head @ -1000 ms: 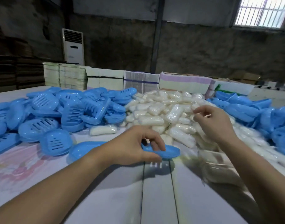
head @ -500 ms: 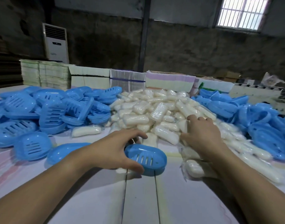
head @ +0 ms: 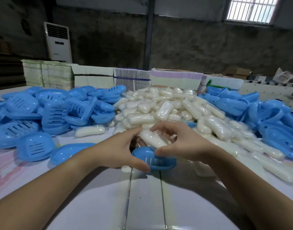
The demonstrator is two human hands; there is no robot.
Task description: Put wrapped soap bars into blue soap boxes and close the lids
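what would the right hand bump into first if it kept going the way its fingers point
The right hand points left, so it would likely first meet the left hand just across the wrapped soap bar they both hold; depth is uncertain.

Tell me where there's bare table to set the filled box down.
Bare table lies in front of both hands, nearer the person than the blue box. Crowded: blue boxes heaped on the left, the soap pile behind, wrapped bars spilling along the right.
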